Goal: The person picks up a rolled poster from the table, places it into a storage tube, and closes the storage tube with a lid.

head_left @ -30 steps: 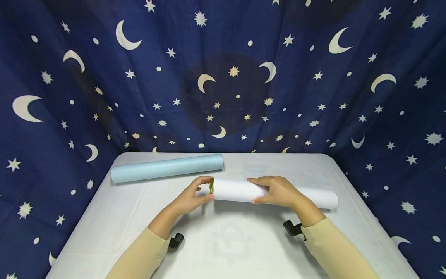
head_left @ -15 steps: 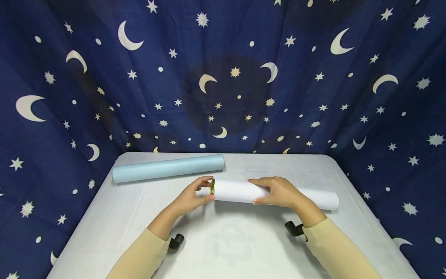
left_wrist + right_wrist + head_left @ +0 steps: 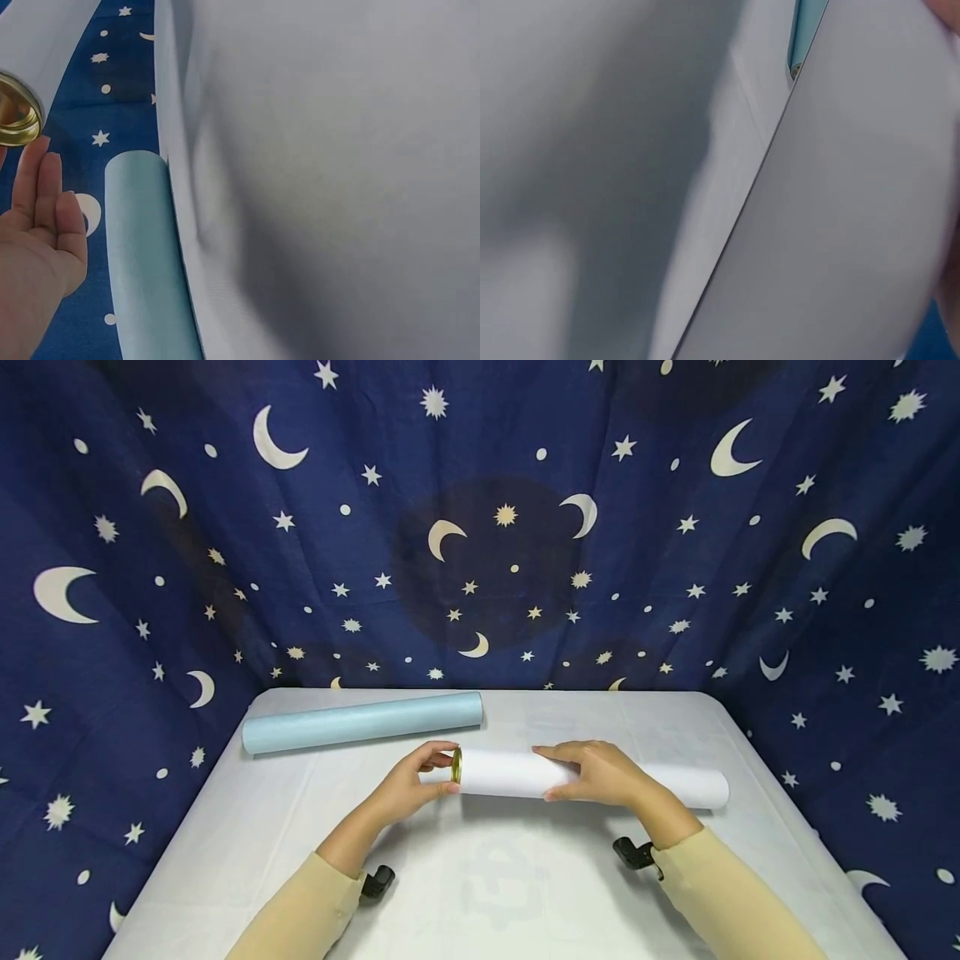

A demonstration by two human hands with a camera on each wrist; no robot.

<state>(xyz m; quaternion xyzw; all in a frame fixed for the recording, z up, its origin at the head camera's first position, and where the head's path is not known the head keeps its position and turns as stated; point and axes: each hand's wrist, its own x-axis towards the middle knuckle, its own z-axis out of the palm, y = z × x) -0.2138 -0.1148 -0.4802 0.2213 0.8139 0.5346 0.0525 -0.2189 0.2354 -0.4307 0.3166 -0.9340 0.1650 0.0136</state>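
Note:
A long white cardboard tube (image 3: 502,772) lies sideways across the middle, held in both hands. Its left end has a gold metal rim (image 3: 456,765), and the left wrist view shows a hollow gold inside (image 3: 16,112). My left hand (image 3: 405,783) pinches this end, thumb on the near side and fingertips on the far side. With thumb and fingers spread round it, my right hand (image 3: 600,772) grips the tube right of its middle. In the right wrist view the white tube (image 3: 840,187) fills much of the frame, leaving most of that hand out of sight.
A light blue tube (image 3: 360,723) lies at the back left of the white-covered table (image 3: 420,893), slightly slanted. Behind and at both sides hangs a dark blue curtain (image 3: 337,543) with moons and stars. Black wrist cameras (image 3: 377,882) sit below both sleeves.
The tube's gold-rimmed end and my left hand have dipped very slightly. My right hand keeps its hold in the same place, and the blue tube has stayed put.

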